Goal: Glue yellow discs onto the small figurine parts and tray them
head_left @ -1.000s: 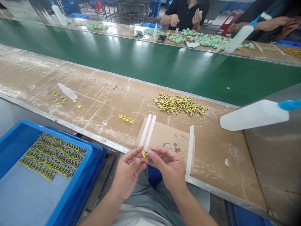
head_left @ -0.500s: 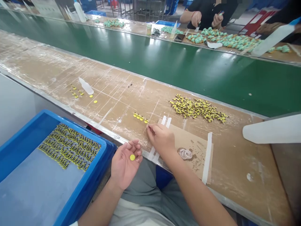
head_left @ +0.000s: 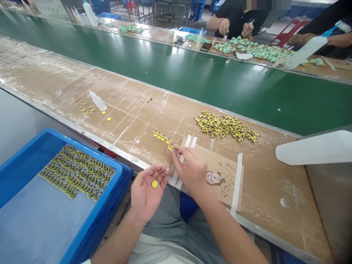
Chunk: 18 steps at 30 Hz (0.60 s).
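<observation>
My left hand lies palm up above the belt's near edge, fingers curled a little, with a flat yellow disc resting on the palm. My right hand reaches forward, its pinched fingertips right beside the end of a short row of small yellow pieces. I cannot tell whether those fingers hold anything. Farther right lies a heap of small yellow-and-black pieces. A cardboard sheet taped to the brown work surface sits under and beyond my right hand.
A blue plastic tray at my left holds rows of yellow-and-black pieces. A white squeeze bottle lies at right, and a smaller one at far left. Beyond a green conveyor belt, a co-worker's hands work among green pieces.
My hands have parted from their position together over the cardboard. The left opened palm up with the disc on it, and the right moved forward to the row of yellow pieces.
</observation>
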### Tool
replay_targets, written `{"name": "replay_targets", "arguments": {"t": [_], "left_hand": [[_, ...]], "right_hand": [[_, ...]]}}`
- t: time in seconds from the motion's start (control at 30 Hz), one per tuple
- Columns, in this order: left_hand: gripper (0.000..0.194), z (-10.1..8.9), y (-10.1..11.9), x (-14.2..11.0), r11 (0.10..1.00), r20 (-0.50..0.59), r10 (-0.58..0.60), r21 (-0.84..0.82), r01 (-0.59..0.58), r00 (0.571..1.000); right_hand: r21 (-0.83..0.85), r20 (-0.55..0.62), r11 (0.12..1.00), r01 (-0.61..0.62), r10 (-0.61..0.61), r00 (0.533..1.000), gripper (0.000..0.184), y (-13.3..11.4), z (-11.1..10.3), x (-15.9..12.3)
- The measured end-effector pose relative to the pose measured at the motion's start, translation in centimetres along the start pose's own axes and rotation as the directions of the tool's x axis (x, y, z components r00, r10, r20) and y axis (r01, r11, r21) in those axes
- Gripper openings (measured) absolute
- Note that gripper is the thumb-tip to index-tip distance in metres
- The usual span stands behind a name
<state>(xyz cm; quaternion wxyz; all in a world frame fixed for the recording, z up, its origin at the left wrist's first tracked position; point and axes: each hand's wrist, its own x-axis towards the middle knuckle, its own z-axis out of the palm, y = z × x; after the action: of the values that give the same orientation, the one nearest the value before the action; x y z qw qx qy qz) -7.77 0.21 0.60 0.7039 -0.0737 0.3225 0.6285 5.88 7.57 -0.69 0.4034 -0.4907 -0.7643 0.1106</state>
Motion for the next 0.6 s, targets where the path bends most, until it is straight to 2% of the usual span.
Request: {"name": "replay_targets", "arguments": {"t": [0.07,0.13,0.23,0.43,0.6], "left_hand": [[0.031,0.3,-0.4,-0.1,0.999,0.031,0.034,-0.023,-0.033,0.999],[0.038,0.6,-0.9,-0.3,0.999,0.067,0.047,-0.030,-0.045,0.997],[0.047,1.1,-1.7,-0.7,0.999,0.112,0.046,-0.010,-0.046,0.993],[0.053,2.0,-3.0,-1.5,0.998,0.167,0.042,0.039,-0.049,0.985],[0.047,2.1,-4.3,-2.1,0.978,0.135,0.045,0.196,-0.071,0.990]], "right_hand": [[0.142,0.039,0.990,-0.027,0.022,0.999,0.014,-1.7,-1.7,-1.4],[0.253,0.181,0.964,-0.075,0.029,0.983,0.012,-3.1,-3.1,-3.0],[0.306,0.294,0.936,-0.172,0.079,0.953,0.014,-3.9,-4.0,-4.7],[0.365,0.357,0.869,-0.335,0.201,0.912,0.014,-3.4,-4.1,-5.8],[0.544,0.371,0.743,-0.389,0.202,0.906,0.011,-3.9,-5.1,-6.1]]}}
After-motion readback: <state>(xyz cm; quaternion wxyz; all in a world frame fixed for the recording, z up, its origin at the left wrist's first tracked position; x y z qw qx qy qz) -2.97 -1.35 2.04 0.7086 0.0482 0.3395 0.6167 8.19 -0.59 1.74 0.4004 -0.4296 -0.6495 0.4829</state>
